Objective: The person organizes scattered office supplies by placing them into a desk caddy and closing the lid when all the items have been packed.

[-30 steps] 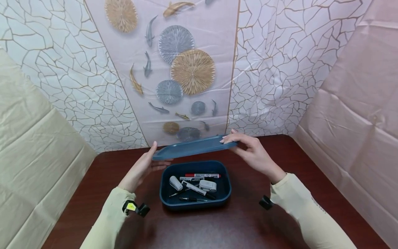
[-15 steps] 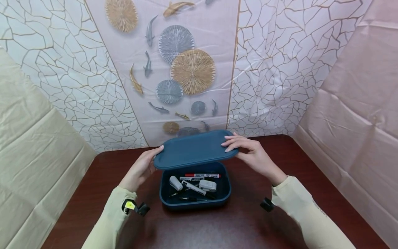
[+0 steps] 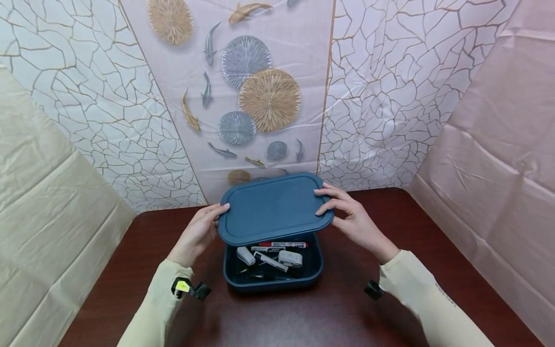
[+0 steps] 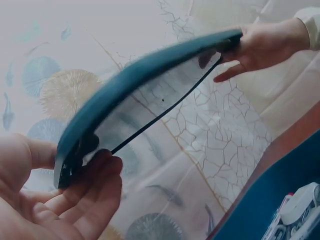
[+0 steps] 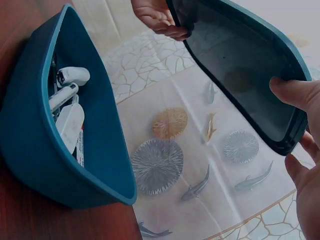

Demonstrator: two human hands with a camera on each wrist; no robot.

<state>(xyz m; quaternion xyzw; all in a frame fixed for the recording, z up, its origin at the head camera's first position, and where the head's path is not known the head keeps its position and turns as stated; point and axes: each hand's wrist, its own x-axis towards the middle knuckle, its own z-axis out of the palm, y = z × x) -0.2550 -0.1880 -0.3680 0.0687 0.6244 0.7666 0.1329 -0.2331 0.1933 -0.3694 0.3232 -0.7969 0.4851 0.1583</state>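
Observation:
A dark blue lid, rounded at the corners, is held tilted above and behind a matching blue box. My left hand grips the lid's left end, thumb on top and fingers underneath. At the opposite end my right hand pinches the edge, its fingers spread over the top and the thumb below. The lid's glossy underside shows in the right wrist view. Inside the box lie a red-capped marker, other markers and pens, and two white-grey correction-tape-like pieces. The lid overlaps the box's back rim in the head view.
The box stands on a dark reddish-brown table. A patterned cloth with fish and round motifs hangs behind the table, and plain beige cloths flank it. Each wrist carries a small black camera.
The lid has turned from nearly edge-on so its top now faces the head camera. Its front edge has come down over the box's back part. Both hands have kept their grip.

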